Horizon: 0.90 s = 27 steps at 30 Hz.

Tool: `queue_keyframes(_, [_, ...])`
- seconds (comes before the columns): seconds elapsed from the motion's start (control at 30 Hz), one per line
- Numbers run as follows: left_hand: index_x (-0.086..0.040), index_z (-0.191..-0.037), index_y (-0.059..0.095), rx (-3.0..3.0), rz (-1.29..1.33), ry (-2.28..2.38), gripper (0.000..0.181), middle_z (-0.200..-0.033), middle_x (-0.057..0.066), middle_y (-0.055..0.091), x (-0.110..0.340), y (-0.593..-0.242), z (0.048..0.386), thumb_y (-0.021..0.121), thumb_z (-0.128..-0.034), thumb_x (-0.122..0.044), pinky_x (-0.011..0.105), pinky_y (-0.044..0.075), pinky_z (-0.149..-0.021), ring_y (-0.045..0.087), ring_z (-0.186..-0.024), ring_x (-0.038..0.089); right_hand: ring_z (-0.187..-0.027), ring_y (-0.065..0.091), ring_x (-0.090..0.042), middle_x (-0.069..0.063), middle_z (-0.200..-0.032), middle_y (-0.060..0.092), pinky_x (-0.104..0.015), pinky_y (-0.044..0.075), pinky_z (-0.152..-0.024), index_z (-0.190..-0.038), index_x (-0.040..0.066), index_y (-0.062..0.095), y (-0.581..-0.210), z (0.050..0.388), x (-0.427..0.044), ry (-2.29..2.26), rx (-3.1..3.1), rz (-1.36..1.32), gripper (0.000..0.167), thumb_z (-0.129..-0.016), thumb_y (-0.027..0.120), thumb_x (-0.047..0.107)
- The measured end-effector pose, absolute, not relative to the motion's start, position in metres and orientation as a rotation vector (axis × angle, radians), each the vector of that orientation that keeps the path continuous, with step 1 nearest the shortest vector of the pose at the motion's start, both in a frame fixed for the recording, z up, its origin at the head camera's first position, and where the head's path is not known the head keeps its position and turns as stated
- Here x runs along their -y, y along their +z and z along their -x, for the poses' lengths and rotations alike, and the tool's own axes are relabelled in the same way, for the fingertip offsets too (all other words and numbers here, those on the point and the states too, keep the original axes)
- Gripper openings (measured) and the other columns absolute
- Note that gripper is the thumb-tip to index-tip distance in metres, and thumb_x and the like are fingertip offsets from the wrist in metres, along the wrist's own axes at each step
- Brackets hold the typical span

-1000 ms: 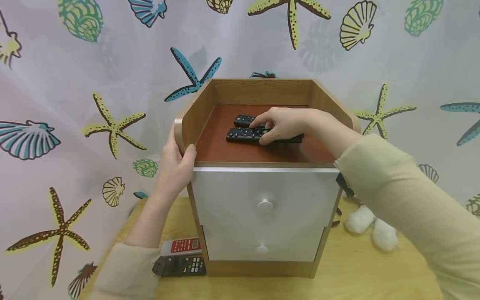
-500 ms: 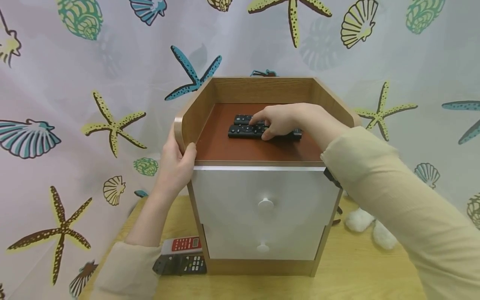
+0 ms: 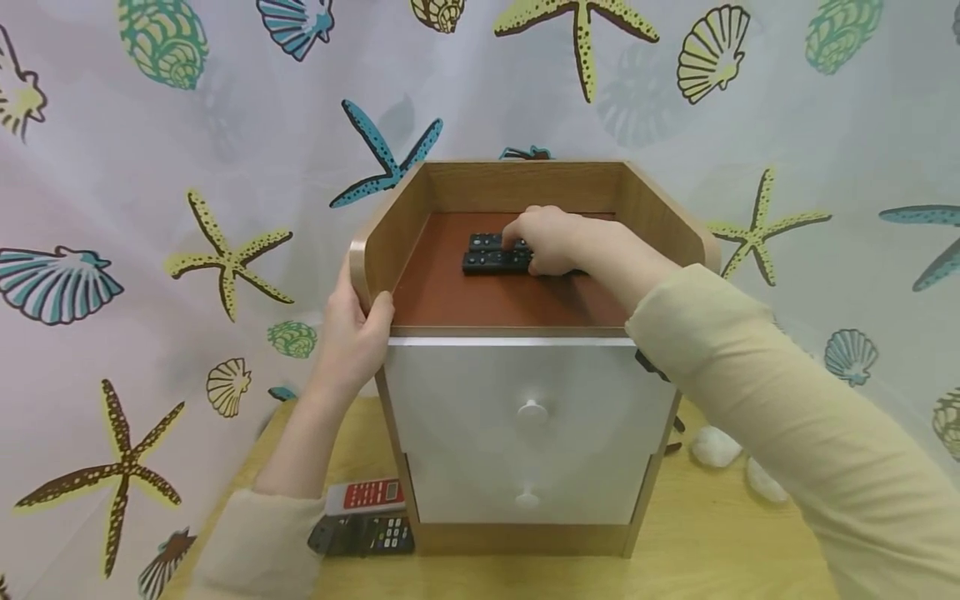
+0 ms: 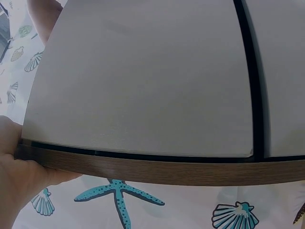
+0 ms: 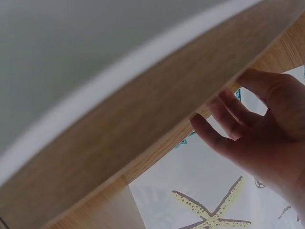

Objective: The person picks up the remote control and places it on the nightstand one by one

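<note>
A small cabinet (image 3: pixel 461 392) with two white drawers has a raised wooden rim and a reddish-brown top. Its left side panel is gripped near the front corner by my left hand (image 3: pixel 356 333); in the left wrist view this hand (image 4: pixel 21 183) wraps the wooden edge. On the top, two black remote controls lie side by side. My right hand (image 3: pixel 551 240) pinches the nearer remote control (image 3: pixel 486 263) and covers its right part. Close behind it lies the farther remote control (image 3: pixel 483 242), partly hidden by the fingers. In the right wrist view, the front edge hides the remotes.
A red and white calculator-like item (image 3: pixel 367 495) and another black remote control (image 3: pixel 382 534) lie on the wooden table (image 3: pixel 555 579), left of the cabinet. White fluffy balls (image 3: pixel 716 447) and partly hidden dark items lie right. A shell-and-starfish curtain (image 3: pixel 247 125) hangs behind.
The nearer remote control has shifted back and slightly right with my right hand, closer alongside the farther one. My left hand keeps its grip on the cabinet side.
</note>
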State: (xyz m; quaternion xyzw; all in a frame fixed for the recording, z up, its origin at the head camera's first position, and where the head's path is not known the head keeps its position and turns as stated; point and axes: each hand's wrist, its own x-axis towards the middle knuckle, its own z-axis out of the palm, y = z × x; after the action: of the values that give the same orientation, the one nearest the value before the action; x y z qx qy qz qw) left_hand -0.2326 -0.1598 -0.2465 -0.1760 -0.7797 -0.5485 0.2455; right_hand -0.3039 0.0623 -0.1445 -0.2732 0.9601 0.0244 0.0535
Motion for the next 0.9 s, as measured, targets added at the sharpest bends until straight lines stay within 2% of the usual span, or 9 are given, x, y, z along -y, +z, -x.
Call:
queue_keyframes(0.27, [-0.011, -0.145, 0.025, 2.121, 0.493, -1.49, 0.055, -0.145, 0.009, 0.039, 0.161, -0.247, 0.233, 0.04, -0.0935, -0.003, 0.051, 0.031, -0.111, 0.038, -0.134, 0.025, -0.133, 0.035, -0.031, -0.016, -0.143, 0.039, -0.054, 0.034, -0.106, -0.135, 0.012, 0.048, -0.144, 0.299, -0.064, 0.086, -2.949, 0.795, 0.047, -0.089, 0.057, 0.005])
queue_keyframes(0.47, [-0.011, -0.146, 0.024, 2.124, 0.484, -1.491, 0.055, -0.145, 0.01, 0.039, 0.161, -0.248, 0.233, 0.039, -0.0935, -0.003, 0.051, 0.031, -0.11, 0.037, -0.134, 0.026, -0.131, 0.036, -0.035, -0.017, -0.139, 0.039, -0.056, 0.036, -0.103, -0.139, 0.012, 0.042, -0.141, 0.288, -0.069, 0.11, -2.977, 0.807, 0.05, -0.092, 0.057, 0.016])
queue_keyframes(0.7, [-0.01, -0.146, 0.024, 2.124, 0.468, -1.487, 0.055, -0.145, 0.01, 0.039, 0.163, -0.25, 0.231, 0.039, -0.0936, -0.003, 0.052, 0.031, -0.11, 0.038, -0.134, 0.027, -0.125, 0.036, -0.033, -0.015, -0.133, 0.041, -0.051, 0.039, -0.1, -0.144, 0.013, 0.032, -0.139, 0.253, -0.079, 0.111, -3.08, 0.952, 0.058, -0.093, 0.056, 0.028])
queue_keyframes(0.9, [-0.009, -0.145, 0.025, 2.108, 0.497, -1.483, 0.054, -0.144, 0.011, 0.04, 0.162, -0.249, 0.232, 0.039, -0.0931, -0.002, 0.052, 0.031, -0.11, 0.039, -0.133, 0.027, -0.129, 0.035, -0.032, -0.014, -0.139, 0.039, -0.052, 0.034, -0.104, -0.146, 0.012, 0.03, -0.138, 0.222, -0.103, -0.042, -3.2, 1.049, 0.064, -0.093, 0.058, 0.032])
